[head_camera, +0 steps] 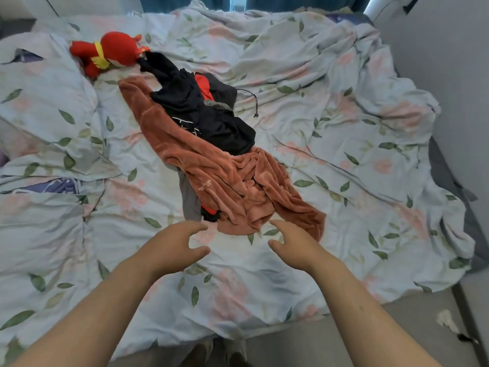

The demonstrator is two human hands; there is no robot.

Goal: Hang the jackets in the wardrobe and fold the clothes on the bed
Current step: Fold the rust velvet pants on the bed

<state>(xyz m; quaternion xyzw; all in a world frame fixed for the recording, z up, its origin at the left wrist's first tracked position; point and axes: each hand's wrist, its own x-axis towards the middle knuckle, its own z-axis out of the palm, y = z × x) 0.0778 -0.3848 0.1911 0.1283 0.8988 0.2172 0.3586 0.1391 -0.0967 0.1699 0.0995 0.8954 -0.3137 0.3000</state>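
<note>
Both hands, left hand (174,247) and right hand (293,245), hover empty with fingers spread at 6 o'clock of the rust fleece garment (225,170). Best to pinch its near hem at two separated corners and lift it clear of the black garment (201,115) lying on it at 12 o'clock.

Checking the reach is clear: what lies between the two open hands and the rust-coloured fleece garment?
Only bare floral duvet, seen in the head view. Left hand and right hand stop just short of the fleece garment.
</note>
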